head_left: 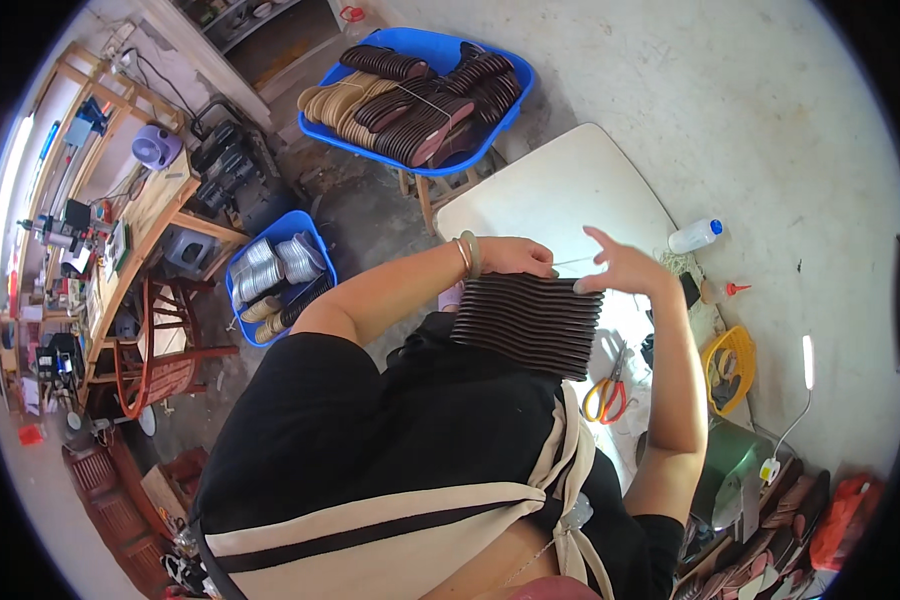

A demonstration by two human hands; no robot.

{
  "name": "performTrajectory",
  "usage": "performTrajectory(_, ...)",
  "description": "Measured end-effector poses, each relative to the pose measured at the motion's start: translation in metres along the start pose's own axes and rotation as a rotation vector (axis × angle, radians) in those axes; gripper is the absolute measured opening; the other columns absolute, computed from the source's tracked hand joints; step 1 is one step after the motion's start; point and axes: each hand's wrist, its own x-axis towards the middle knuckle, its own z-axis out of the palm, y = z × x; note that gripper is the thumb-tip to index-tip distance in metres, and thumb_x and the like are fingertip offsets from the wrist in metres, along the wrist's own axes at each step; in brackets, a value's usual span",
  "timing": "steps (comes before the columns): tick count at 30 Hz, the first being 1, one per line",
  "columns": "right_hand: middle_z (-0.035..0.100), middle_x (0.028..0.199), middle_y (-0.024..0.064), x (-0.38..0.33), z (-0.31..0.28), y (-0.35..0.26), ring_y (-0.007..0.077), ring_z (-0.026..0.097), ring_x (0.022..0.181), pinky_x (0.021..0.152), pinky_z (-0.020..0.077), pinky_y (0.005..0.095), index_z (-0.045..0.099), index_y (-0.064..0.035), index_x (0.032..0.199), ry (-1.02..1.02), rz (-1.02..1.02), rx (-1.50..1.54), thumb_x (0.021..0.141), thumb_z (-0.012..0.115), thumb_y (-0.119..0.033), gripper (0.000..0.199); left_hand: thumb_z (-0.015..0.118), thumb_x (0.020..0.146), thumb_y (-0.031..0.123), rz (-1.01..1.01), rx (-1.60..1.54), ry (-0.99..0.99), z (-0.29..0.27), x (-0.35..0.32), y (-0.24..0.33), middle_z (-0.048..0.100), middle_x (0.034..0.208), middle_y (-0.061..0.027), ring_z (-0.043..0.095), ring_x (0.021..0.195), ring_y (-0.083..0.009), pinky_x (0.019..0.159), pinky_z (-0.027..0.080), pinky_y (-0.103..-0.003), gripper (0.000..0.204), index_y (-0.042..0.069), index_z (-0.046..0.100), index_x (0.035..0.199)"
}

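Workshop clutter sat far left: a wooden shelf frame (120,120) w/ tools, a purple fan (156,146) and a red wooden chair (155,360). Next to that, a small blue crate (315,262) on the floor held silvery and tan insoles, and above it a bigger blue tub (432,45) on a stool was piled w/ dark and tan shoe soles.

Centre frame, the left hand (515,256) lay on the top edge of a stack of dark ribbed soles (530,325), fingers curled and pinching something thin; bracelets showed at the wrist. The stack stood on edge at the near side of the white bench (560,190), against the person's lap, soles packed tight together. The right hand (620,268) was at the stack's top right corner, thumb and forefinger closed on the other end of a thin string (574,261), other fingers spread loose. So both hands gripped the string, not the soles themselves.

Judging by this, the step was tying the bundle: string stretched across the top, approx. ready to be knotted. Next move would prob. need the string kept taut while looping, w/out letting the soles fan out.

Right of the stack lay orange-handled scissors (607,392), then a clear bottle w/ blue cap (694,236), a small glue bottle (720,291) w/ red tip, a yellow basket (732,366) and a white gooseneck lamp (805,365).
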Motion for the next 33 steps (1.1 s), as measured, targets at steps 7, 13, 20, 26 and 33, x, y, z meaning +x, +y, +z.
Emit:
performTrajectory(7, 0.067, 0.099, 0.016, -0.023, 0.051, 0.073, 0.0224, 0.069, 0.061, 0.066, 0.0542, 0.0297, 0.045, -0.0067, 0.138, 0.204, 0.203, 0.521, 0.09, 0.052, -0.014, 0.049, 0.055, 0.093, 0.027, 0.017, 0.066, 0.014, -0.005, 0.01, -0.019, 0.051, 0.073, 0.007, 0.047, 0.066, -0.0029, 0.059, 0.04, -0.021, 0.019, 0.01, 0.058, 0.086)
performTrajectory(13, 0.057, 0.127, 0.0212, -0.042, -0.008, 0.038, 0.0315, 0.061, 0.107, 0.087, 0.0498, 0.0341, 0.019, -0.018, 0.15, 0.022, 0.203, 0.033, 0.071, 0.077, -0.03, 0.099, 0.057, 0.091, 0.028, -0.09, 0.027, -0.037, 0.015, 0.025, 0.001, 0.052, 0.072, 0.0062, 0.048, 0.064, -0.0033, 0.056, 0.04, -0.021, 0.02, 0.009, 0.058, 0.086)
performTrajectory(20, 0.038, 0.142, 0.0288, -0.049, 0.076, 0.066, 0.0284, 0.06, 0.102, 0.062, 0.0526, 0.0321, 0.005, -0.0157, 0.152, -0.063, 0.215, 0.599, 0.063, 0.083, -0.047, 0.123, 0.056, 0.091, 0.026, -0.011, 0.105, 0.005, 0.004, 0.032, -0.017, 0.053, 0.073, 0.0063, 0.048, 0.064, -0.0037, 0.057, 0.04, -0.022, 0.019, 0.008, 0.059, 0.086)
performTrajectory(26, 0.042, 0.141, 0.0218, -0.099, 0.207, 0.068, 0.0249, 0.045, 0.125, 0.069, 0.0489, 0.0264, 0.013, -0.0039, 0.151, 0.08, 0.099, 1.207, 0.059, 0.086, -0.051, 0.127, 0.054, 0.092, 0.025, -0.063, 0.003, 0.087, -0.018, 0.003, -0.032, 0.055, 0.079, 0.0038, 0.05, 0.073, -0.0051, 0.067, 0.042, -0.023, 0.02, 0.006, 0.058, 0.091)
performTrajectory(33, 0.06, 0.094, 0.0104, -0.028, 0.206, 0.033, 0.019, 0.06, 0.084, 0.06, 0.0505, 0.0287, 0.016, 0.0003, 0.148, 0.29, 0.124, 1.286, 0.07, 0.08, -0.045, 0.111, 0.059, 0.089, 0.032, -0.136, -0.141, 0.219, -0.047, -0.025, -0.042, 0.057, 0.099, -0.0033, 0.054, 0.088, -0.0093, 0.077, 0.046, -0.025, 0.039, 0.002, 0.053, 0.113)
